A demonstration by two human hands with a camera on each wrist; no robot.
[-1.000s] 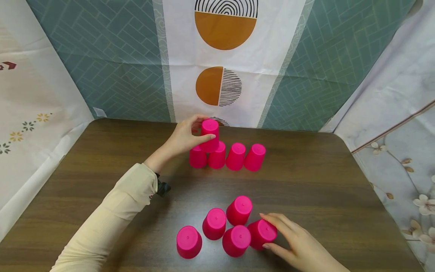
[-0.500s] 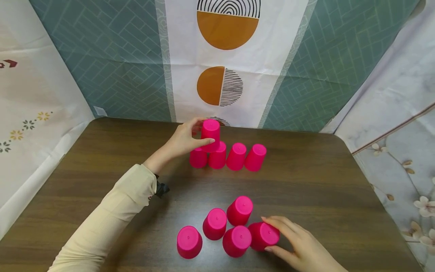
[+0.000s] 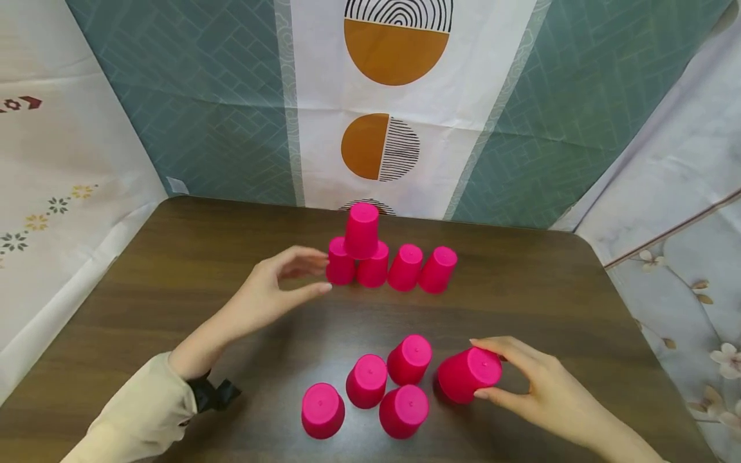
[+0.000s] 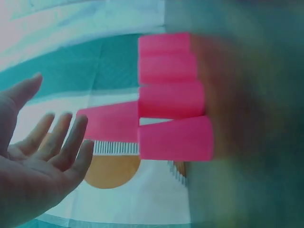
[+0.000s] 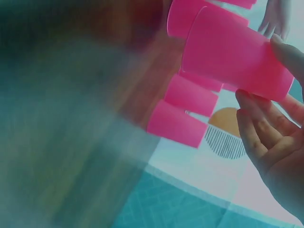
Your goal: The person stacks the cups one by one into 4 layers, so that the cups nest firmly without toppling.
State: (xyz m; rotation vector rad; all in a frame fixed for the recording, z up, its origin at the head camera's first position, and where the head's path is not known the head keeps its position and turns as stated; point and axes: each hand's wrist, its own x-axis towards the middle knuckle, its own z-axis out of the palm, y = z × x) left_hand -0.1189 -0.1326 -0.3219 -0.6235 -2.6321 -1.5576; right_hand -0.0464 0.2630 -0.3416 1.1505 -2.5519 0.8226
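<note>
Several upside-down pink cups form a back row point(image 3: 405, 267) on the brown table point(image 3: 550, 289). One more pink cup point(image 3: 361, 230) stands on top of the row's two leftmost cups. My left hand point(image 3: 315, 273) hovers open just left of that stack, touching nothing; the left wrist view shows its straight fingers point(image 4: 61, 142) apart from the cups point(image 4: 171, 99). Near the front, my right hand point(image 3: 486, 370) grips a tilted pink cup point(image 3: 466, 376), lifted off the table beside several standing cups point(image 3: 366, 381). The right wrist view shows the held cup point(image 5: 235, 54) between thumb and fingers point(image 5: 259, 133).
Patterned cloth walls point(image 3: 202, 116) close in the table's back and sides. The table's rounded right corner point(image 3: 585, 241) meets a floral cloth point(image 3: 683, 270). Bare wood lies between the two cup groups and along the left side point(image 3: 116, 308).
My left hand let go of the top cup and drew back toward me, now open. My right hand closed on the front right cup, tilted it and raised it to the right.
</note>
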